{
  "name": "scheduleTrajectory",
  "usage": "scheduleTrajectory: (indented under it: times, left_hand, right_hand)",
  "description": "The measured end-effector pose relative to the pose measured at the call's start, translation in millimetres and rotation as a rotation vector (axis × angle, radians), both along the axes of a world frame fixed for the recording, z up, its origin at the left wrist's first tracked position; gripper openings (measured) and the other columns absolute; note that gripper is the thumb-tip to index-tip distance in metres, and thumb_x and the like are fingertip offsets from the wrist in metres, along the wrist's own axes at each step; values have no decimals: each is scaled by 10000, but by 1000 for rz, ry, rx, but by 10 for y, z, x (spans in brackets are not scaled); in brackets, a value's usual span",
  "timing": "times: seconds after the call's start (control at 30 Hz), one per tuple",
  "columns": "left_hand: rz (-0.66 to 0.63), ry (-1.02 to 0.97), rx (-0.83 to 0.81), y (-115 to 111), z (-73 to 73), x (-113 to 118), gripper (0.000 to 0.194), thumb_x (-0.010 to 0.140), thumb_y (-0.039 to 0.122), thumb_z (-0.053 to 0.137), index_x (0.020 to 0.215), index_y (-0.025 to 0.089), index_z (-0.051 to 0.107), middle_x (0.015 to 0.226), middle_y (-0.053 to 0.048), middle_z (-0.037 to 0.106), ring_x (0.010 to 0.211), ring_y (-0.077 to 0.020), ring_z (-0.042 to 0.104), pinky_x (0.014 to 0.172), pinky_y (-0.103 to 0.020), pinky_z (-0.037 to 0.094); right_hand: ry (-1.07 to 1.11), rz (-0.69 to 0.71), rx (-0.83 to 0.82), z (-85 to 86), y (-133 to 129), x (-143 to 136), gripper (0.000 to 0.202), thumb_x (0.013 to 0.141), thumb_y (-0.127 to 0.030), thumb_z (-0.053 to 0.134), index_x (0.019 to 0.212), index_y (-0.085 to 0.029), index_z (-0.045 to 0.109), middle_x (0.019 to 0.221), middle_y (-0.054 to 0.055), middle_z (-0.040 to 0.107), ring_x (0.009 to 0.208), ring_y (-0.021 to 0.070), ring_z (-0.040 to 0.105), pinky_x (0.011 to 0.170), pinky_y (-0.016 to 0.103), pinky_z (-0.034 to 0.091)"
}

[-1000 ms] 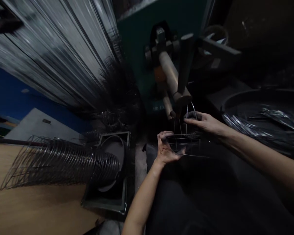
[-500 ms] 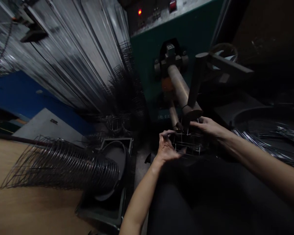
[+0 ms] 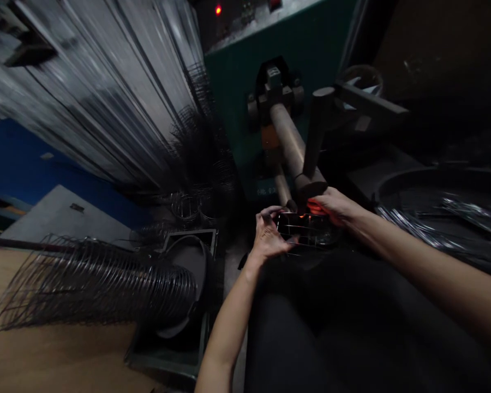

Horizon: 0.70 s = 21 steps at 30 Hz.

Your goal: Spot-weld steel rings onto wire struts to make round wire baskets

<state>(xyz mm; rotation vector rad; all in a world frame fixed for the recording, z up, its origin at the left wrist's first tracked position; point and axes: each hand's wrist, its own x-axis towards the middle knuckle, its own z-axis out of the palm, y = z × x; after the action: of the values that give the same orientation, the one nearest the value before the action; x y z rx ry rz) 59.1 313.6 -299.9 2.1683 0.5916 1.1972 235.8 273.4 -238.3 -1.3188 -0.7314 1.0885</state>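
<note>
Between my two hands is a small wire frame (image 3: 306,228) with thin crossing wires, below the tip of a machine's thick metal arm (image 3: 289,136). My left hand (image 3: 268,233) grips its left end, thumb below and fingers above. My right hand (image 3: 334,205) is closed at its upper right side, close under the arm's end; its fingertips are lit orange-red. A glow shows on the wire beside them, at the spot under the arm. What exactly the right fingers pinch is partly hidden. A thinner lower rod (image 3: 283,188) ends just behind the frame.
The green machine (image 3: 237,109) stands ahead, with a red light (image 3: 218,10) on top. At left, a stack of wire rings (image 3: 147,284) leans against a round dark pan (image 3: 202,256) over a metal bin (image 3: 167,363). At right, a dark basin (image 3: 417,177) holds bright wire pieces.
An orange-red glow has appeared at the wire under the arm's end, lighting my right fingers. The view has shifted slightly; both hands stay on the wire frame.
</note>
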Motion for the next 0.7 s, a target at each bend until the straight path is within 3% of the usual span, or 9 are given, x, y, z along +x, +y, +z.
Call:
scheduleTrajectory:
  times: [0.1, 0.2, 0.27, 0.43, 0.57, 0.7]
  left_hand:
    - [-22, -27, -1, 13, 15, -6, 817, 542, 216, 807, 1162, 239, 275, 1075, -69, 524, 986, -230, 595, 865, -425, 497]
    - [-20, -68, 60, 9, 19, -31, 754, 561, 206, 784, 1131, 223, 290, 1035, -57, 514, 956, -215, 597, 859, -416, 495]
    - [-5, -78, 97, 3, 8, -55, 712, 570, 204, 775, 1104, 219, 305, 1009, -51, 511, 937, -211, 593, 862, -423, 489]
    - [11, -77, 101, 23, -62, -84, 682, 589, 241, 768, 1083, 221, 298, 999, -50, 496, 960, -216, 558, 872, -434, 474]
    - [21, -97, 86, 41, -90, -93, 658, 600, 298, 762, 1073, 218, 312, 1034, -68, 464, 1035, -242, 520, 903, -450, 453]
    - [7, -97, 34, 39, -63, -126, 645, 601, 276, 761, 1058, 225, 308, 996, -56, 477, 970, -233, 548, 871, -440, 468]
  right_hand:
    - [193, -135, -4, 74, -18, -10, 219, 758, -180, 676, 658, -154, 483, 500, -58, 396, 375, 23, 273, 328, 122, 227]
    - [255, -216, -9, 137, -24, -18, 143, 795, -143, 604, 682, -147, 516, 560, -23, 476, 418, 43, 387, 361, 121, 325]
    - [243, -191, -4, 138, -17, -24, 148, 778, -155, 639, 681, -147, 526, 568, -20, 484, 430, 49, 411, 372, 129, 345]
    - [124, -66, 55, 76, -3, -34, 318, 702, -304, 762, 650, -167, 479, 517, -53, 398, 380, 41, 310, 322, 151, 247]
    - [118, -45, 45, 49, -2, -45, 348, 662, -342, 785, 668, -172, 482, 493, -64, 382, 374, 38, 304, 321, 144, 241]
    - [87, -54, 10, 52, 41, -84, 340, 650, -340, 783, 661, -176, 485, 457, -59, 374, 365, 51, 323, 319, 154, 258]
